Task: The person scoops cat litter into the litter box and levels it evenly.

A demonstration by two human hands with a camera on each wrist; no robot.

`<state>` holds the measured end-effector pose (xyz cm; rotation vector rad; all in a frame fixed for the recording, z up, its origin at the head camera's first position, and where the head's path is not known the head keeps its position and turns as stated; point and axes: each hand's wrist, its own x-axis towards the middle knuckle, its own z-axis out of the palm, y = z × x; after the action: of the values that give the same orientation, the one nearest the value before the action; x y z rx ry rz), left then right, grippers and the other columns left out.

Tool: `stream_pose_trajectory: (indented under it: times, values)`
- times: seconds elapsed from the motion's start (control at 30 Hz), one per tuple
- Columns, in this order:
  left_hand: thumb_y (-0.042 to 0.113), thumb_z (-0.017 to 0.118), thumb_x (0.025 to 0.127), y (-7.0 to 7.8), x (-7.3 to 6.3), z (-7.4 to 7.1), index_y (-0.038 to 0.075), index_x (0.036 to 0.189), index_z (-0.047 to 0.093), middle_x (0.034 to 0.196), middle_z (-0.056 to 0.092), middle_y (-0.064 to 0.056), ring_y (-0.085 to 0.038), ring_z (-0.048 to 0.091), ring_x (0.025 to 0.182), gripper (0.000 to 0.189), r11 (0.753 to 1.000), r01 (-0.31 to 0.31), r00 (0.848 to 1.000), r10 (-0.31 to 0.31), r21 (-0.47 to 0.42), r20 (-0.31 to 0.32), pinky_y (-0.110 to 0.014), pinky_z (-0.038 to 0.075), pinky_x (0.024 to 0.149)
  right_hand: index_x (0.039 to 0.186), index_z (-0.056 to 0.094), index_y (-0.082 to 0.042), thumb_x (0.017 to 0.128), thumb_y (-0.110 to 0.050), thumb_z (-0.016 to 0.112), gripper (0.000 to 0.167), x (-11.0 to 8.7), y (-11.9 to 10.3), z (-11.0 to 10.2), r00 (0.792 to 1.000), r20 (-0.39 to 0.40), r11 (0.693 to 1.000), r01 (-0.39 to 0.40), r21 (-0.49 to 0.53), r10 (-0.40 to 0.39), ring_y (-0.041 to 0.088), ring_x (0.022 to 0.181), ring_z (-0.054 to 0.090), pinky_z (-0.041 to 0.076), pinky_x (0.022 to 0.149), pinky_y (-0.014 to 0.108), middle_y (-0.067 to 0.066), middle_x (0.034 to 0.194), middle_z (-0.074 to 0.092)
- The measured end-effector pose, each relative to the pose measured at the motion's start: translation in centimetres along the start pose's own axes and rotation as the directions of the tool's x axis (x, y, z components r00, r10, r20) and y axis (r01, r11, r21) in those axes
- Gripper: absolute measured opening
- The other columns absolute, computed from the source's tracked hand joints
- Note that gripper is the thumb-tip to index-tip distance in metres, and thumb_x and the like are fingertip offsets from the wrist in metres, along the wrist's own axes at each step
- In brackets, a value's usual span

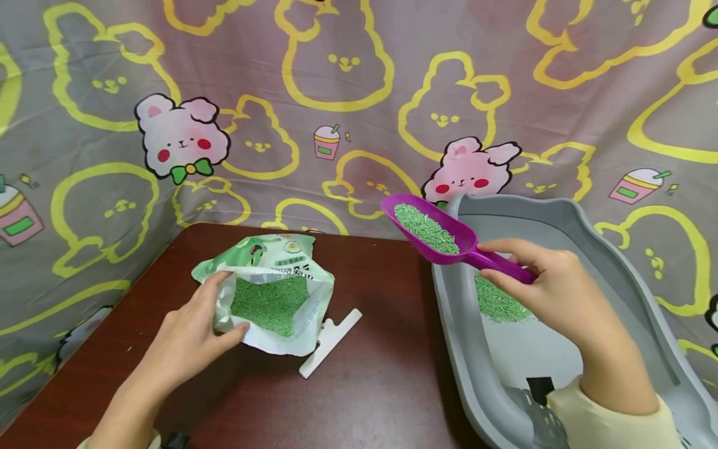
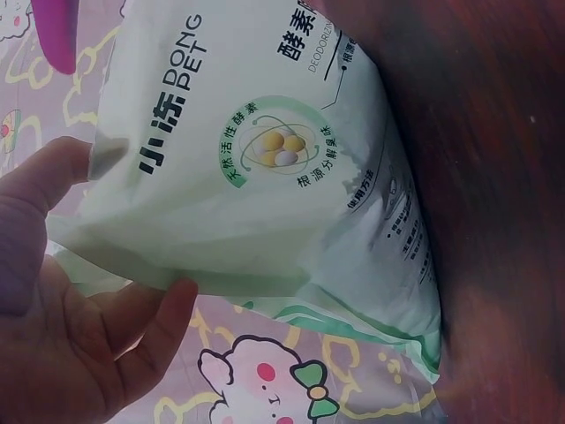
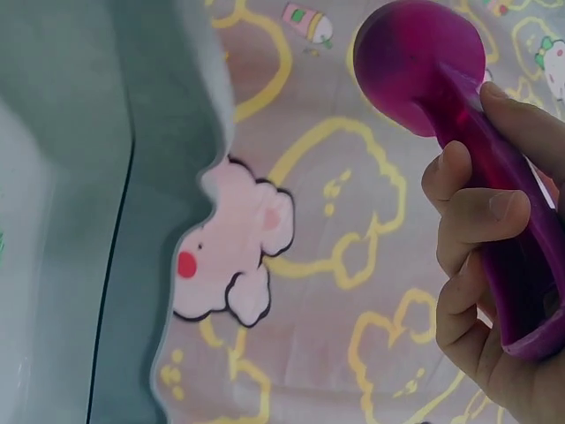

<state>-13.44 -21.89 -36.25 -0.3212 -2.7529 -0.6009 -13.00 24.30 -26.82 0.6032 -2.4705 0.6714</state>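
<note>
My right hand (image 1: 552, 290) grips the handle of a purple scoop (image 1: 443, 234), fingers curled round it in the right wrist view (image 3: 494, 230). Green pellets (image 1: 427, 229) fill the scoop's bowl, which is raised over the near-left rim of a grey litter box (image 1: 457, 349). More green pellets (image 1: 499, 299) lie in a heap on the box floor. On the left, my left hand (image 1: 191, 330) holds the side edge of an opened white and green litter bag (image 1: 325, 293), thumb at the mouth. Green pellets (image 1: 269, 305) show inside it. Printed lettering covers the bag's side in the left wrist view.
A white bag clip (image 1: 331, 343) lies on the dark wooden table (image 1: 387, 374) beside the bag. The litter box stands at the right, with a black patch (image 1: 540, 390) near its front. Behind everything hangs a grey curtain (image 1: 359, 131) with yellow and pink cartoon rabbits.
</note>
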Motion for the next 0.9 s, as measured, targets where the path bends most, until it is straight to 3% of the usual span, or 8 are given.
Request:
stream_pose_trajectory:
  times: [0.17,0.53,0.7,0.9]
  values:
    - [0.031,0.078,0.079,0.0,0.1,0.1,0.010,0.148,0.031,0.124,0.058,-0.020,-0.021,0.056,0.062,0.085,1.000,0.003,1.000,-0.003,0.005,0.002,-0.045,0.046,0.056,0.112,0.073,-0.022,0.079,-0.011,0.084,0.037,-0.8,1.4,-0.6,0.998,-0.005,0.998,-0.066,-0.013,0.066,0.006,0.054,0.050,0.037,0.047,0.019,-0.001,0.074,0.066]
    - [0.031,0.078,0.080,-0.1,0.1,0.1,0.010,0.148,0.032,0.123,0.059,-0.020,-0.021,0.059,0.065,0.085,1.000,0.003,1.000,-0.003,0.003,0.003,-0.047,0.047,0.057,0.109,0.075,-0.019,0.076,-0.009,0.085,0.035,-2.7,4.3,-2.4,0.987,-0.060,0.987,-0.155,-0.040,0.152,0.002,0.052,0.048,0.034,0.047,0.017,-0.015,0.067,0.063]
    - [0.030,0.079,0.079,-0.1,0.0,0.1,0.009,0.148,0.032,0.123,0.059,-0.021,-0.020,0.058,0.064,0.085,1.000,-0.010,1.000,0.010,0.004,-0.003,-0.046,0.047,0.057,0.111,0.073,-0.019,0.081,-0.016,0.083,0.032,-3.6,5.4,-3.4,0.976,-0.034,0.973,-0.216,-0.081,0.214,0.003,0.052,0.049,0.035,0.047,0.018,-0.014,0.066,0.062]
    - [0.031,0.079,0.079,0.0,-0.1,0.1,0.009,0.148,0.032,0.126,0.058,-0.022,-0.020,0.057,0.062,0.086,1.000,-0.007,1.000,0.007,0.005,0.002,-0.046,0.047,0.056,0.111,0.073,-0.016,0.080,-0.016,0.083,0.032,-4.3,6.8,-4.0,0.975,-0.045,0.968,-0.223,-0.114,0.220,0.001,0.051,0.047,0.035,0.046,0.017,-0.015,0.064,0.060]
